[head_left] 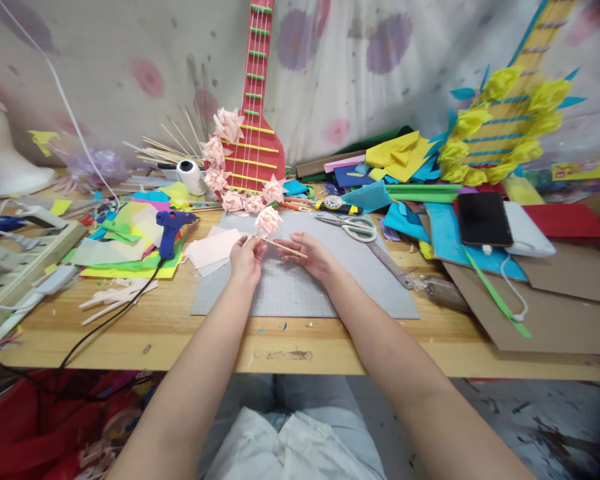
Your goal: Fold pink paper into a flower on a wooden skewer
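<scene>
Head view: the yellow packet (587, 169) at the far right carries printing with a patch of red, too small and blurred to read, and any marks on the metal ruler (387, 262) are likewise too fine to make out. The pink paper flower (268, 221) sits at the far end of a thin wooden stick (289, 249), held above the grey mat (300, 293) that lies on the wooden surface (180, 340). The left hand (249, 259) has its fingers pinched on the stick close below the flower, so the petals stand just beyond the fingertips. From there the stick slants down to the right, passing in front of the fingers of the right hand (314, 257), its bare end near the palm. Those right fingers are loosely extended with the thumb standing apart above them; whether they touch the stick I cannot tell. Pale pink paper (213, 252) lies just left of the left hand, partly over the mat. Scissors (361, 230) with pale handles lie at the mat's back right, near the ruler. Behind the flower stands a red guitar (265, 138) trimmed with similar pink flowers. A blue glue gun (168, 235) rests among coloured sheets on the left, and a dark phone (485, 219) lies on the right.
</scene>
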Demonstrator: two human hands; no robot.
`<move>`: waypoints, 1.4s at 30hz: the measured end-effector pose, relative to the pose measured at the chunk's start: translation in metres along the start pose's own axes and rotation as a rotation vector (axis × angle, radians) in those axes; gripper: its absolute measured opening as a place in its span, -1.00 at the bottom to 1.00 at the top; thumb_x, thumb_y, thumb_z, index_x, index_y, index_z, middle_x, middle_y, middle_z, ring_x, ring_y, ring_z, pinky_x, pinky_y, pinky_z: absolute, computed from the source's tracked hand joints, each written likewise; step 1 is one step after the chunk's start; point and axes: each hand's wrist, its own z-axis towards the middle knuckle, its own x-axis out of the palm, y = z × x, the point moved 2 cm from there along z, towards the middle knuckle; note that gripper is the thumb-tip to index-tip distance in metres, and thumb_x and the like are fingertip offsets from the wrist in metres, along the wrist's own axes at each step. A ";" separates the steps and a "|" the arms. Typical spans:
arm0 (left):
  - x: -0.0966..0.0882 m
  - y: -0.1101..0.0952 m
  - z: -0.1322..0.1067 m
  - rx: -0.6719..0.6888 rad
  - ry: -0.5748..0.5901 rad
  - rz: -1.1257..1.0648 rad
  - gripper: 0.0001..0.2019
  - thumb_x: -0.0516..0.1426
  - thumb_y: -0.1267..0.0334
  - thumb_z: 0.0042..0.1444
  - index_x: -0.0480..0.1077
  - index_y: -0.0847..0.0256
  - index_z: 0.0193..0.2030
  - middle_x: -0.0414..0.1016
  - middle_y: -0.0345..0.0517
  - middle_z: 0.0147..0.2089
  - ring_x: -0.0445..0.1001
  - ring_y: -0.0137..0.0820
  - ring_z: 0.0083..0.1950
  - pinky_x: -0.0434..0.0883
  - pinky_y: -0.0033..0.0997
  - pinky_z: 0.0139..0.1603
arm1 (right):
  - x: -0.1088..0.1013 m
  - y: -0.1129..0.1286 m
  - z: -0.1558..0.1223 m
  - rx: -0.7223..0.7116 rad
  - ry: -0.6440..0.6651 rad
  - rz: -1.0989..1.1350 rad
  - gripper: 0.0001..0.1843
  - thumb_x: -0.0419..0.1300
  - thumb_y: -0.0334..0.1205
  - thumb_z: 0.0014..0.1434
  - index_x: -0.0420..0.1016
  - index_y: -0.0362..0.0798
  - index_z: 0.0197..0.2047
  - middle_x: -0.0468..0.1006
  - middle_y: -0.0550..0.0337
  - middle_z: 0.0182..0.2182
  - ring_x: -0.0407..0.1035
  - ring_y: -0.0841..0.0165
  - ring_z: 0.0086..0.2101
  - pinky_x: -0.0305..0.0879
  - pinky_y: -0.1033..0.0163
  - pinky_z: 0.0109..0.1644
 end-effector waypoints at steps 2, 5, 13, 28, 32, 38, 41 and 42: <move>0.001 0.001 -0.003 0.006 0.031 0.022 -0.72 0.09 0.60 -0.18 0.13 0.24 -0.35 0.31 -0.32 -0.58 0.33 -0.62 -0.59 0.30 -0.70 -0.57 | -0.002 0.003 -0.003 0.053 0.103 0.078 -0.82 0.10 -0.20 -0.02 0.20 -0.02 -0.31 0.52 0.12 -0.26 0.42 0.34 -0.22 0.35 0.22 -0.21; 0.002 0.003 -0.007 0.013 0.064 0.064 -0.69 0.12 0.58 -0.21 0.15 0.24 -0.32 0.34 -0.30 -0.55 0.35 -0.59 -0.57 0.30 -0.66 -0.56 | -0.001 0.003 -0.005 0.075 0.145 0.139 -0.84 0.10 -0.25 -0.02 0.23 -0.03 -0.30 0.52 0.12 -0.23 0.41 0.34 -0.20 0.34 0.18 -0.14; 0.002 0.005 -0.008 0.018 0.076 0.118 -0.67 0.16 0.52 -0.23 0.18 0.23 -0.29 0.39 -0.23 -0.45 0.38 -0.56 -0.48 0.28 -0.62 -0.53 | 0.001 -0.003 -0.002 0.038 0.119 0.214 -0.76 0.14 -0.37 -0.07 0.22 -0.03 -0.28 0.52 0.17 -0.30 0.42 0.39 -0.22 0.31 0.20 -0.07; 0.004 0.007 -0.007 -0.081 0.210 0.052 -0.79 0.14 0.54 -0.25 0.29 0.29 -0.40 0.37 -0.28 -0.51 0.31 -0.64 -0.52 0.09 -0.67 -0.61 | -0.003 0.000 -0.005 0.073 0.238 0.296 -0.72 0.08 -0.27 0.02 0.26 -0.01 -0.14 0.46 0.15 -0.16 0.35 0.37 -0.12 0.29 0.12 -0.03; 0.004 0.008 -0.007 -0.124 0.164 0.010 -0.79 0.13 0.58 -0.21 0.28 0.27 -0.40 0.38 -0.26 -0.50 0.35 -0.63 -0.50 0.16 -0.69 -0.58 | -0.003 -0.001 -0.002 0.073 0.180 0.275 -0.75 0.08 -0.32 0.02 0.27 0.01 -0.17 0.47 0.21 -0.17 0.37 0.42 -0.17 0.33 0.19 -0.08; 0.003 0.008 -0.005 -0.109 0.159 -0.007 -0.79 0.13 0.58 -0.15 0.26 0.28 -0.36 0.39 -0.24 -0.50 0.36 -0.63 -0.51 0.30 -0.69 -0.50 | -0.004 -0.003 0.001 0.077 0.150 0.281 -0.77 0.09 -0.34 0.01 0.30 -0.03 -0.20 0.49 0.23 -0.22 0.39 0.44 -0.24 0.36 0.27 -0.15; 0.003 0.009 -0.005 -0.105 0.154 -0.015 -0.78 0.13 0.58 -0.15 0.25 0.28 -0.35 0.40 -0.23 -0.47 0.38 -0.63 -0.50 0.33 -0.69 -0.47 | -0.003 -0.003 0.000 0.073 0.133 0.261 -0.76 0.10 -0.35 0.00 0.29 -0.03 -0.20 0.49 0.23 -0.23 0.39 0.44 -0.25 0.36 0.28 -0.17; 0.003 0.009 -0.005 -0.101 0.150 -0.012 -0.77 0.14 0.57 -0.15 0.25 0.28 -0.34 0.41 -0.22 -0.46 0.38 -0.63 -0.49 0.33 -0.70 -0.47 | -0.002 -0.003 0.000 0.069 0.129 0.250 -0.76 0.10 -0.35 -0.01 0.29 -0.03 -0.20 0.49 0.23 -0.22 0.39 0.44 -0.26 0.36 0.28 -0.18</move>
